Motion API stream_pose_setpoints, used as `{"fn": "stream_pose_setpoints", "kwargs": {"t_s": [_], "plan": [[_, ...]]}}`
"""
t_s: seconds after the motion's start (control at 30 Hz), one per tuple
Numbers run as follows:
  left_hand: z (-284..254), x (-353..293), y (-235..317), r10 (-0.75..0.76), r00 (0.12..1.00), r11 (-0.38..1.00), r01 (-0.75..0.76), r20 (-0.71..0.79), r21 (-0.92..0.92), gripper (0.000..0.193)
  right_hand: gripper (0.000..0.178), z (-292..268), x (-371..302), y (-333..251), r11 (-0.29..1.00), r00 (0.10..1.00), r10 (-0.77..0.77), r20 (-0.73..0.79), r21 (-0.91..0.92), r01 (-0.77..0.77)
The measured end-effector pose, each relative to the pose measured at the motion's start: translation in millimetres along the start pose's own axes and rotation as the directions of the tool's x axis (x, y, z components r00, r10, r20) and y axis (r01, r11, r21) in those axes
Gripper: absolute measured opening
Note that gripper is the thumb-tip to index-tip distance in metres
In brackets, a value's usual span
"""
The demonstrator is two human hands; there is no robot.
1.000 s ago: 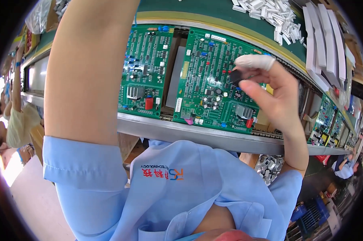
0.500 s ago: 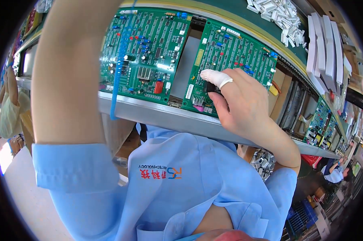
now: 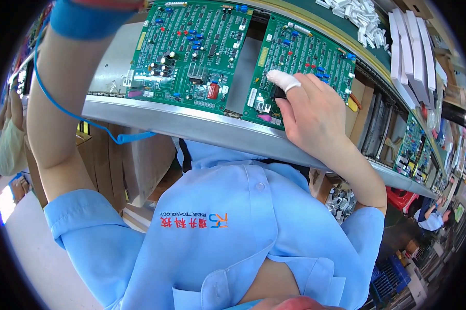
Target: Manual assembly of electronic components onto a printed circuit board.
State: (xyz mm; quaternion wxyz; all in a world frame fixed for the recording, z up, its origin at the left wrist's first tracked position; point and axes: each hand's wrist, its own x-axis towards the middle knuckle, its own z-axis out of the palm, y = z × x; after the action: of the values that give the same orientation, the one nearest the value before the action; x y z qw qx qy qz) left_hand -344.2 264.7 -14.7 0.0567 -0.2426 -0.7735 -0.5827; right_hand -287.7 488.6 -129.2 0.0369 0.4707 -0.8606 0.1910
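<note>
My right hand (image 3: 315, 106) rests over the right green circuit board (image 3: 307, 57), a white finger cot on its index finger. The thumb and index finger close around a small black component (image 3: 278, 93) near the board's lower left part; the other fingers bend over the board. My left forearm (image 3: 62, 103) reaches up past the upper edge, a blue wrist strap (image 3: 91, 20) around it, and the left hand is out of the picture. Beside that arm lies a second green circuit board (image 3: 191, 57) with a red capacitor (image 3: 213, 91) and a metal heatsink (image 3: 196, 72).
Both boards sit on a conveyor with a metal front rail (image 3: 191, 120). A blue cord (image 3: 70, 113) hangs from the wrist strap across that rail. White connectors (image 3: 364, 23) lie piled at the back right, near white trays (image 3: 411, 57). Further boards (image 3: 412, 144) stand along the line on the right.
My left arm has moved up and left, uncovering more of the left board, and the blue cord has swung off it. My right hand stays at the black component.
</note>
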Motion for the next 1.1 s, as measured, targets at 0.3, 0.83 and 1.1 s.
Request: {"fn": "stream_pose_setpoints", "kwargs": {"t_s": [0.3,0.83,1.1], "plan": [[20.5,-29.7,-7.1,-0.451,0.89,0.891,0.453,0.069,-0.011,0.025,0.029,-2.6,-0.4,7.4,0.99,0.998,0.057,0.025,0.125,-0.059],[19.5,-65.1,-12.4,-0.545,0.837,0.838,0.546,0.047,-0.002,0.023,0.027,-4.8,0.5,11.3,0.934,0.966,0.243,0.087,0.246,-0.258],[18.6,-71.7,-15.4,-0.573,0.819,0.819,0.573,0.028,-0.018,0.024,0.018,-9.1,6.5,28.9,0.822,0.967,0.249,0.054,0.516,-0.241]]}}
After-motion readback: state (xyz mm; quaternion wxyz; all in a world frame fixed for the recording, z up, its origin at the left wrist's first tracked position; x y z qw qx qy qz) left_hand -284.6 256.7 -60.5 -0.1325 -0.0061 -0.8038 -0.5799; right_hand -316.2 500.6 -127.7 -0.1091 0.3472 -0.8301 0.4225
